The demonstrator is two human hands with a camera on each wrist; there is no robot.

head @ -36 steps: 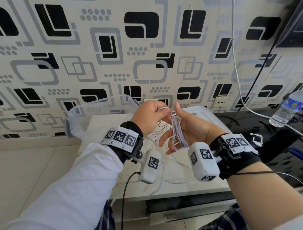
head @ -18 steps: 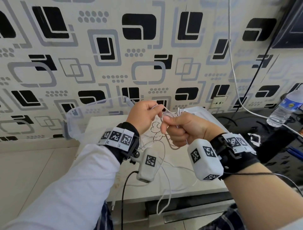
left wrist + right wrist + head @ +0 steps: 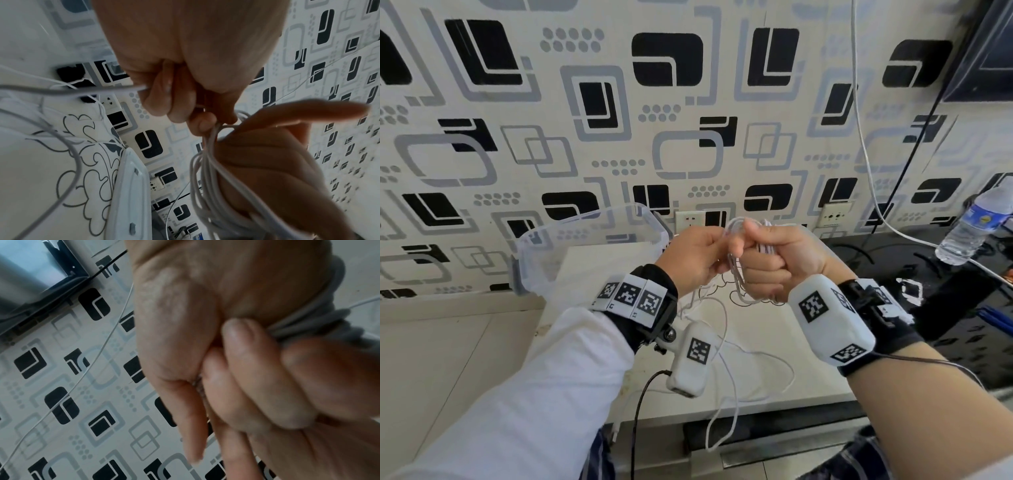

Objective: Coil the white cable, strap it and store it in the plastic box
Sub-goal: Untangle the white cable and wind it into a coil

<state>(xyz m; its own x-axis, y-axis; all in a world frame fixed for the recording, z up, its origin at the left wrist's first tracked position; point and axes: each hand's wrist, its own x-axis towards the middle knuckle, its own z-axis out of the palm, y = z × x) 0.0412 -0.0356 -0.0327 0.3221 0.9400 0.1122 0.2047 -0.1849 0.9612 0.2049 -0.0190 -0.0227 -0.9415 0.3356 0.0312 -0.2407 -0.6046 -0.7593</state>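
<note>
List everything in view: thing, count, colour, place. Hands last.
white cable: one, white, coils in the right fist, slack trailing over the table edge
plastic box: one, clear, back left of the table
table: one, white, under the hands
water bottle: one, clear with blue label, far right
wall sockets: two, white, on the patterned wall
left hand: pinches a cable strand
right hand: grips the coils

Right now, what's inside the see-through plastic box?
Through the clear plastic box's walls only the patterned wallpaper and the white tabletop show. The white cable is outside, held in both hands. The left hand hides the box's right corner.
</note>
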